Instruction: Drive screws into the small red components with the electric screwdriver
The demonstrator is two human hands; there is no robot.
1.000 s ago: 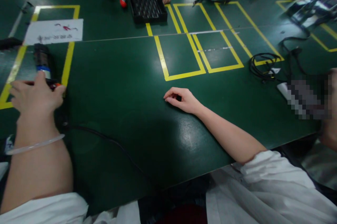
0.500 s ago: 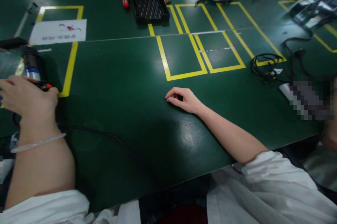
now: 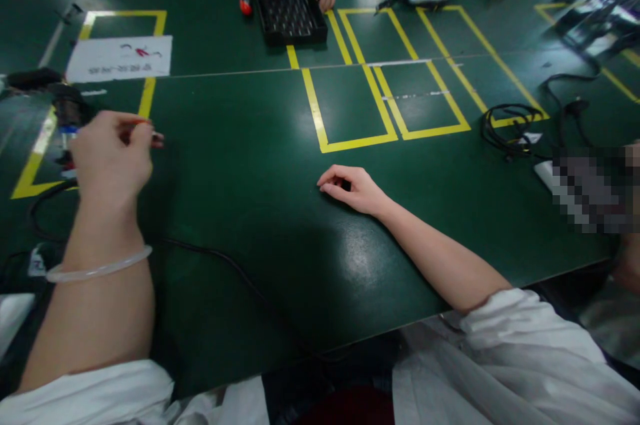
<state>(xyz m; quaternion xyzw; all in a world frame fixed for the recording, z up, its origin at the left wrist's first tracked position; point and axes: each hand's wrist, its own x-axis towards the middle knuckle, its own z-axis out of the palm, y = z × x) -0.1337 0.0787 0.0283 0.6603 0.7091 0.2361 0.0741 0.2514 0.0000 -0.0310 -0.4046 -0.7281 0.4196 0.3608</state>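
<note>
My left hand (image 3: 113,158) is closed in a pinch over the left side of the green table (image 3: 240,165). It grips a thin tool with a red part (image 3: 150,132) whose grey tip pokes out to the right. Just left of that hand lies a dark cylindrical tool with a blue band (image 3: 67,115), and a black cable (image 3: 215,255) runs from there toward me. My right hand (image 3: 350,188) rests on the table's middle, fingers loosely curled under, with nothing visible in them.
Yellow tape boxes (image 3: 350,105) mark the table. A white paper sheet (image 3: 120,58) lies at the back left. Other people's hands work at a black tray (image 3: 290,8) beside a red-handled screwdriver (image 3: 245,2). A coiled black cable (image 3: 505,122) lies at the right.
My left hand has moved right and forward, away from the dark cylindrical tool, and now pinches the thin red tool. My right hand has stayed where it was.
</note>
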